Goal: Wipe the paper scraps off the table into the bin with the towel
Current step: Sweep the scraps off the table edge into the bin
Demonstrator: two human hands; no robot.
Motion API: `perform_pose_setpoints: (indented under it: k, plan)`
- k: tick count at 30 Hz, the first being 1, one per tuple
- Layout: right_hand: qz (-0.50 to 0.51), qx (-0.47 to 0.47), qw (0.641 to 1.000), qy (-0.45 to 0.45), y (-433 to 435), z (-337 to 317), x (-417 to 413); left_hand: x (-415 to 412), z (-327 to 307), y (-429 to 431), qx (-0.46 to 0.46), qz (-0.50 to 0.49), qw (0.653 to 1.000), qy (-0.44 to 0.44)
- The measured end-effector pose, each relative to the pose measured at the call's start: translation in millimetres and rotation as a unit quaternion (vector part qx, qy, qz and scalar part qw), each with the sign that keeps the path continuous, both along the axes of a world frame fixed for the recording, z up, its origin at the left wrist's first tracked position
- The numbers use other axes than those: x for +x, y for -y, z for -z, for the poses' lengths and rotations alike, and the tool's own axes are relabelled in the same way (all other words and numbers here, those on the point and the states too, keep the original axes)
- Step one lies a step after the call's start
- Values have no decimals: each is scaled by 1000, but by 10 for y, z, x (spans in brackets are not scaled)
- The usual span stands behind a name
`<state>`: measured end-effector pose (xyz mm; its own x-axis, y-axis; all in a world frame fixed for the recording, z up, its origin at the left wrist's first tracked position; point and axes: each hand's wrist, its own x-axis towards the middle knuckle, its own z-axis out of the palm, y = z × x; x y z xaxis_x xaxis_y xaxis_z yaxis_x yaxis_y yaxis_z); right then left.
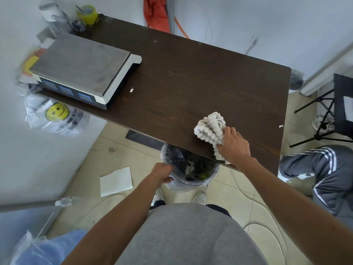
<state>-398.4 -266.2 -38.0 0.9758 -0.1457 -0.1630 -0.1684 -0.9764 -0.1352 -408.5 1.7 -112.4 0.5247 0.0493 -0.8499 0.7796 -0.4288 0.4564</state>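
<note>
A bunched white knobbly towel [210, 128] lies on the dark wooden table [191, 77] near its front edge, and my right hand [234, 145] grips its near end. Below the edge, my left hand [162, 174] holds the rim of a bin [191, 169] lined with clear plastic, which has scraps inside. One small white paper scrap [131, 90] rests mid-table beside the scale. Another scrap [281, 126] sits at the table's right edge.
A weighing scale [82, 67] fills the table's left end, with a yellow cup [87, 15] and clutter behind it. On the tiled floor lie a white sheet [116, 181] and a bottle [66, 201]. A seated person's leg [324, 169] and a black stand [324, 115] are at the right.
</note>
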Motion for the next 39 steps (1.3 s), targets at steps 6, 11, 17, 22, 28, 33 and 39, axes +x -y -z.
perform_pose_setpoints:
  k: [6,11,17,22,28,33,39]
  plan:
    - [28,-15,999,-9,120,71,-39,-13,-3,59,0,15,1000,-1]
    - [2,39,999,-38,-113,112,-136,-23,15,104,-2,21,1000,-4]
    - [-4,130,991,-23,-307,105,-299,-27,24,169,-12,16,1000,-8]
    - [89,116,989,15,125,41,-349,-36,53,196,5,-14,1000,10]
    - [285,103,953,0,910,43,-577,-84,39,295,-2,-17,1000,2]
    - [287,99,953,-6,718,167,-716,-111,55,366,-4,-23,1000,-3]
    - [206,133,969,-18,62,164,-602,-154,31,435,-13,-37,999,-11]
